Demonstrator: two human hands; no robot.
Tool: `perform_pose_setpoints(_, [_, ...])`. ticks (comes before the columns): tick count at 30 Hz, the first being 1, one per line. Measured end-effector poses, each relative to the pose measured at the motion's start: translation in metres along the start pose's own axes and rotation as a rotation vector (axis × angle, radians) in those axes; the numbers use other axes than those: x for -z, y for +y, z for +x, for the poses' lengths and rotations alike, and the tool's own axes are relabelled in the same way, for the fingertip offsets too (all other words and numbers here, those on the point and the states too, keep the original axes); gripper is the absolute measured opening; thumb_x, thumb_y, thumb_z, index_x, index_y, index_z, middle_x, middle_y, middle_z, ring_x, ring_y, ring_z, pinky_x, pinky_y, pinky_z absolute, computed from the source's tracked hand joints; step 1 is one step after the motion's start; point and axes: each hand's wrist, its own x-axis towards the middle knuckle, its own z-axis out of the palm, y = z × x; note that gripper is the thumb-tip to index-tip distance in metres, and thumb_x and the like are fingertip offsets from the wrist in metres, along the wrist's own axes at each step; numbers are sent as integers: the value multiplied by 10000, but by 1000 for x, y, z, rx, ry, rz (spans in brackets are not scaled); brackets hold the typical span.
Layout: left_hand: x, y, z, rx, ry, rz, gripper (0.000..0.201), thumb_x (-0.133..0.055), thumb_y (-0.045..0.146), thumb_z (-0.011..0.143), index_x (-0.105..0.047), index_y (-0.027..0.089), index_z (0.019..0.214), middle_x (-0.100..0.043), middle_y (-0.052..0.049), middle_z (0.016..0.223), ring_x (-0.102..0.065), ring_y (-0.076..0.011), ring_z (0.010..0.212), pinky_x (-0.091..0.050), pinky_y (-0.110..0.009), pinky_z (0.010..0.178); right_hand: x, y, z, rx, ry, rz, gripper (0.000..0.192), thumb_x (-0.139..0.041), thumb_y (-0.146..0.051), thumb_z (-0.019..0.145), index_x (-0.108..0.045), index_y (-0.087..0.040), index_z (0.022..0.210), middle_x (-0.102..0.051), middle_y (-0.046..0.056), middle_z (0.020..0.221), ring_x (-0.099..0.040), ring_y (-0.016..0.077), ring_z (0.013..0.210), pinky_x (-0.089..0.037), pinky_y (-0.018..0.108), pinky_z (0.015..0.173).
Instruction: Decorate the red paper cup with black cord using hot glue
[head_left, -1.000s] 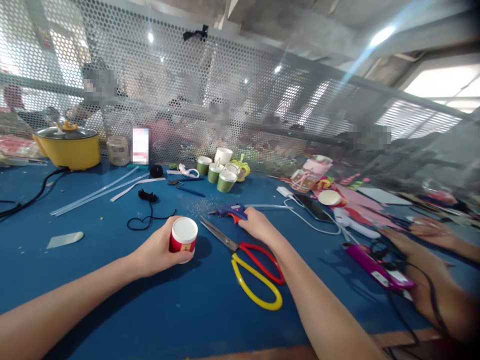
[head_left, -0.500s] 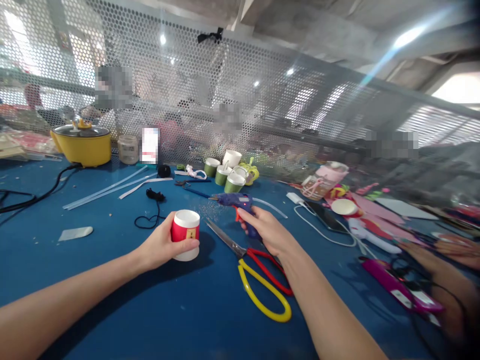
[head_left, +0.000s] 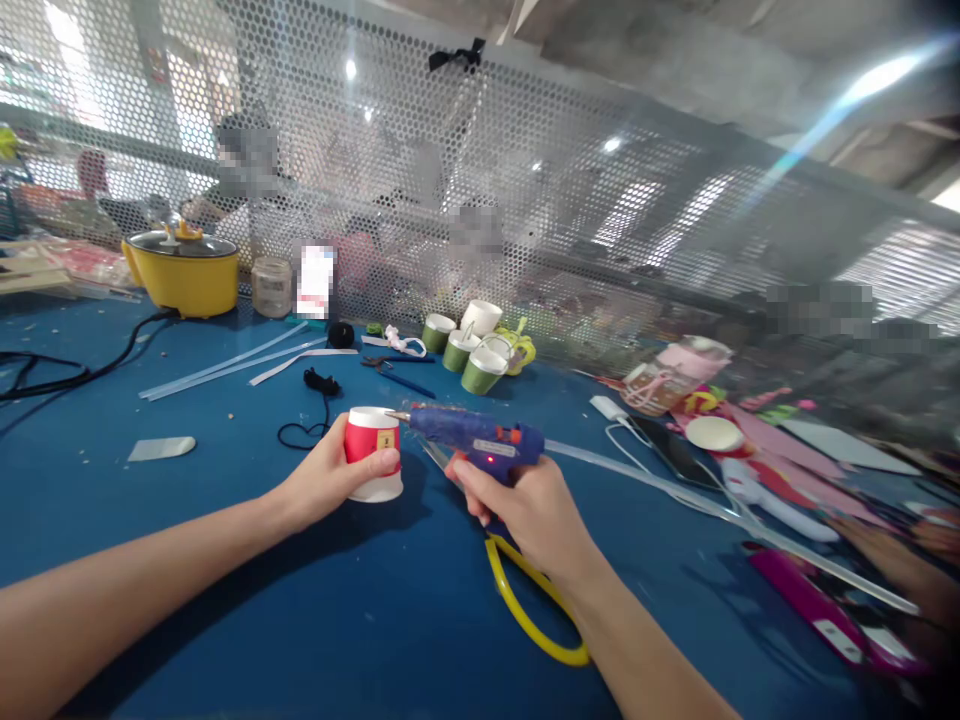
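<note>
My left hand (head_left: 330,465) is wrapped round a red and white paper cup (head_left: 365,440), which stands upside down with its closed end upward. In my right hand (head_left: 525,500) is a blue hot glue gun (head_left: 472,432), its red light lit and a long clear glue stick (head_left: 637,462) sticking out of its back. The gun's metal nozzle points left and is at the upper right edge of the cup; whether it touches cannot be made out. Below my right hand lie scissors with a yellow handle (head_left: 525,610), partly hidden by the hand and arm.
Green and white cups (head_left: 484,370), pliers (head_left: 397,368) and a black cord (head_left: 321,382) lie farther back. A yellow electric pot (head_left: 191,280) stands at the left. To the right are a phone (head_left: 675,450), a purple device (head_left: 817,610) and another person's hand (head_left: 870,545).
My right hand has raised the glue gun off the table and brought its nozzle left to the cup's top edge. The left hand still holds the cup. The view has shifted slightly.
</note>
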Motion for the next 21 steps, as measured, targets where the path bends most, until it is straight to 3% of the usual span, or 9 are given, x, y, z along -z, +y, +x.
perform_pose_setpoints(10, [-1,-3,0,-80,3,-21,523,-609,401,704,-355,156,1091,-530,-69,997,-539,-184,887,-451,-352,804,-7,7,-6,160,109,-359,265,-538,-370,731,-533,-197,531,-537,-19,416,-534,140,426,-434,246,478])
perform_pose_setpoints(21, [-3,1,-1,-41,55,-1,470,-614,372,703,-374,158,1046,-538,-51,954,-554,-178,857,-478,-332,776,-8,8,-5,146,108,-369,300,-537,-387,730,-515,-210,489,-547,-20,401,-534,139,385,-428,242,450])
